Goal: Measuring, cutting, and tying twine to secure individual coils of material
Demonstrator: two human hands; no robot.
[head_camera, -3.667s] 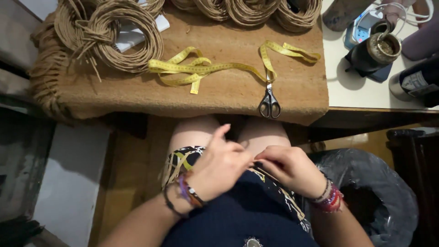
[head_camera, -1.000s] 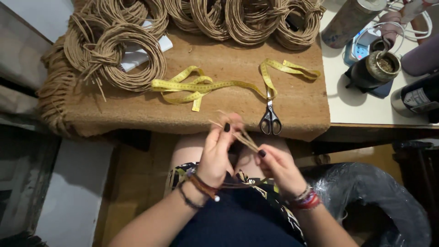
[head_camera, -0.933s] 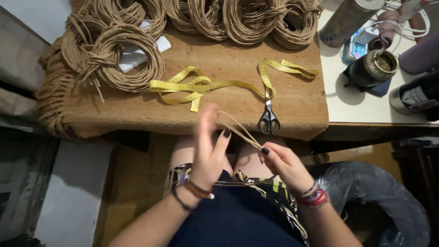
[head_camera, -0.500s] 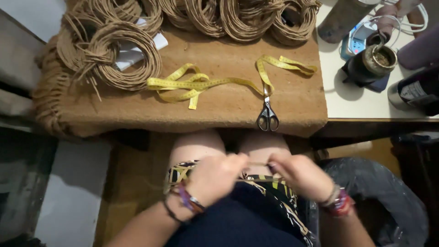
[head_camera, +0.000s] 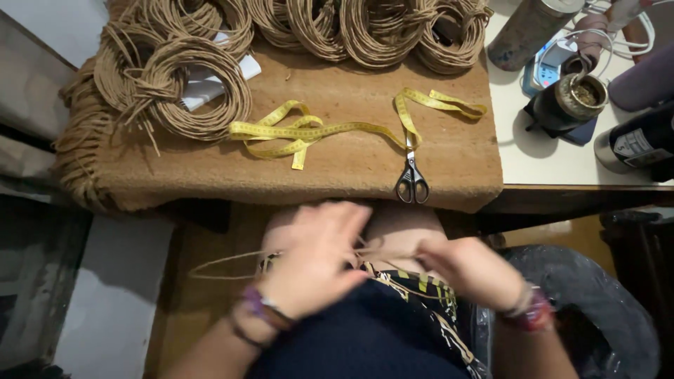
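Over our lap, below the table edge, our left hand (head_camera: pixel 316 263) and right hand (head_camera: pixel 474 270) meet on a thin tan cord (head_camera: pixel 232 261). Both hands are blurred, so we cannot tell just how the fingers close; the left fingers look loosely spread over the cord, and the right hand seems curled around its other end. From the left hand the cord loops out to the left above the floor, and a short stretch runs between the two hands. On the brown mat (head_camera: pixel 351 168) above them lie black-handled scissors (head_camera: pixel 411 181) at the near edge, a yellow tape measure (head_camera: pixel 330 130) beside them, and coils of the same cord (head_camera: pixel 189 88) along the far side.
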